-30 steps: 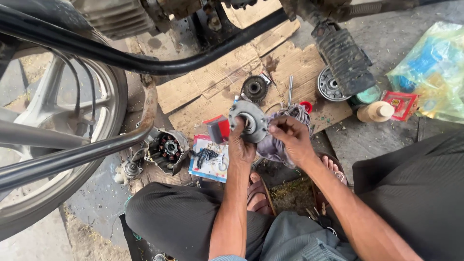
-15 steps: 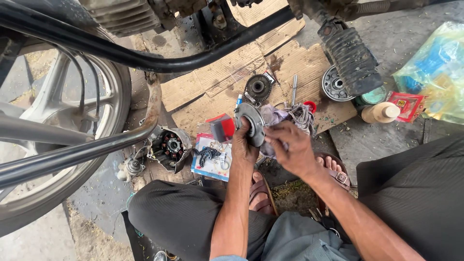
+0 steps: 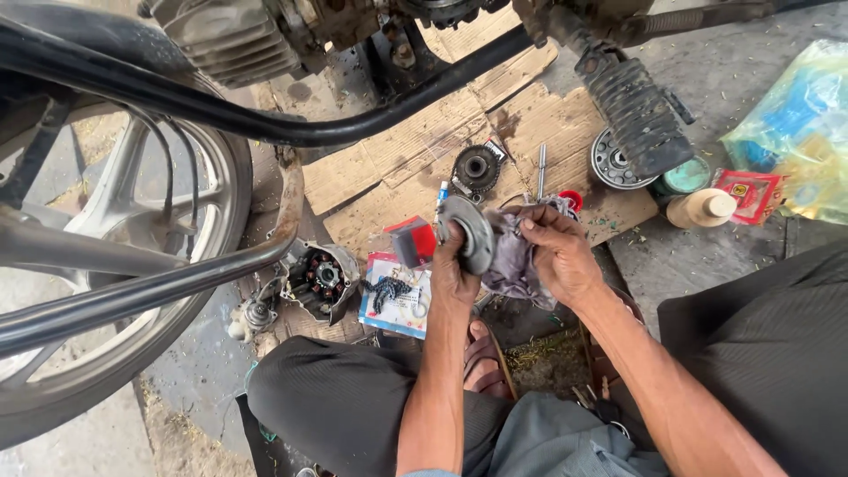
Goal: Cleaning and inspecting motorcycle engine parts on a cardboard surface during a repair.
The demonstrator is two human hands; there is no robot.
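The left hand (image 3: 455, 269) grips a round grey metal disc (image 3: 468, 231) (some engine part, dished and with a dark hole at its centre), fingers curled around its lower rim and the thumb pressed against the near face. The disc stands on edge, tilted, its flat face turned toward the person's left and slightly up; its axis runs roughly level, from left to right across the view. It is held in the air above the near edge of the flattened cardboard (image 3: 415, 150) that covers the ground under the motorcycle.

The right hand (image 3: 556, 256) bunches a grey rag (image 3: 517, 256) against the right side of the disc, fingers closed into the cloth with the fingertips pushing it onto the metal. Rag and disc touch.

On the cardboard, beyond the hands, lie a dark round hub part (image 3: 475, 168) and a slim metal rod (image 3: 541, 168), whose long axis points away from the person. A ribbed metal ring (image 3: 609, 159) sits near the cardboard's right edge, partly under the black rubber footpeg (image 3: 636, 110). Off that edge stand a tan plastic bottle (image 3: 702, 208) and a small green tin (image 3: 685, 177). Near the cardboard's left corner rests a stator housing (image 3: 320, 278) with copper coils, beside a printed parts packet (image 3: 397, 296). The spoked wheel (image 3: 115, 265) fills the left.
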